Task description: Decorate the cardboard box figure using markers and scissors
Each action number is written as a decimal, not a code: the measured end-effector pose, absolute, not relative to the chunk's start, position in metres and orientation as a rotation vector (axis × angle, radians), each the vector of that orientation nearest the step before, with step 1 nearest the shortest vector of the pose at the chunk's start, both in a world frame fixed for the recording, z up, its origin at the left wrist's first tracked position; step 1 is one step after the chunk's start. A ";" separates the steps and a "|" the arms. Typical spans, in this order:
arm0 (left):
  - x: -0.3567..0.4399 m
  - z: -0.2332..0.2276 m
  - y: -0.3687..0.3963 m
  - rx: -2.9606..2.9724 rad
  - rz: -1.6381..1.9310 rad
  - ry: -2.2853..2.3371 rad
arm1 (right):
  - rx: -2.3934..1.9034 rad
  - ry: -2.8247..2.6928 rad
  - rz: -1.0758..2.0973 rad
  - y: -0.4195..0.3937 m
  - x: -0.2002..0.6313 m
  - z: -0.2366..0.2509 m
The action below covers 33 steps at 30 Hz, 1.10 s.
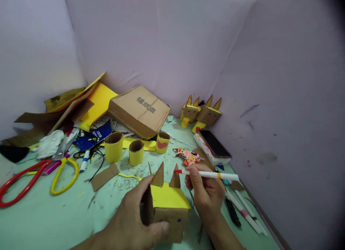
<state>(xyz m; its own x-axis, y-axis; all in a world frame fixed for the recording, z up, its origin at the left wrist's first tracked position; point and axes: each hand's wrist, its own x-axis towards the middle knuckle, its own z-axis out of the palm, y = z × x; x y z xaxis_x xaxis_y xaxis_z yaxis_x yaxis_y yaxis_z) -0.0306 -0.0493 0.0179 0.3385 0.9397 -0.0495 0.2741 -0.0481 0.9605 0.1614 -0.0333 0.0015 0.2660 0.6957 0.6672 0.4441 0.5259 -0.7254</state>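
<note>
My left hand [134, 214] grips a small cardboard box [172, 221] by its left side, thumb on the front face. The box has a yellow top, a dark blue dot on the front and two pointed brown cardboard ears [158, 175]. In my right hand [206, 192] is a white marker [210, 175] with an orange band, held like a pen. Its red tip is at the right ear [175, 178]; whether it touches I cannot tell. Behind the box stand yellow-wrapped cardboard tubes [136, 154], and one tube [162, 144] bears a pink heart.
Red-and-yellow-handled scissors [64, 176] lie left, near cardboard and yellow sheets [98, 102]. A flat cardboard box [138, 111] leans at the back. Two finished-looking eared box figures [207, 115] stand back right, by a phone [215, 144]. Markers [244, 212] and a black tool [233, 212] lie right.
</note>
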 end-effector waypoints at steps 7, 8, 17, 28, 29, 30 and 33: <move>-0.031 0.016 -0.047 1.533 0.819 1.068 | -1.004 -1.427 0.266 -0.037 0.162 0.001; -0.031 0.018 -0.048 1.540 0.816 1.061 | -1.002 -1.397 0.269 -0.037 0.161 0.002; -0.027 0.029 -0.053 1.468 0.825 1.159 | -1.085 -1.363 0.228 -0.036 0.161 0.002; -0.031 0.017 -0.050 1.539 0.803 1.147 | -1.037 -1.380 0.259 -0.035 0.160 0.004; -0.032 0.014 -0.050 1.565 0.803 1.130 | -1.056 -1.351 0.266 -0.034 0.159 0.005; -0.032 0.011 -0.050 1.591 0.805 1.102 | -1.071 -1.322 0.275 -0.035 0.159 0.005; -0.033 0.007 -0.049 1.611 0.824 1.069 | -1.061 -1.280 0.287 -0.037 0.158 0.006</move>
<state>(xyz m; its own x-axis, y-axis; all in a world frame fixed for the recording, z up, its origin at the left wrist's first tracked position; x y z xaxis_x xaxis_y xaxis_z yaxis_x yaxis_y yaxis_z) -0.0331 -0.0492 0.0069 0.3783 0.9256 0.0139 0.2492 -0.1163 0.9615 0.1581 -0.0365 0.0055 0.3256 0.7015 0.6340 0.3636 0.5260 -0.7688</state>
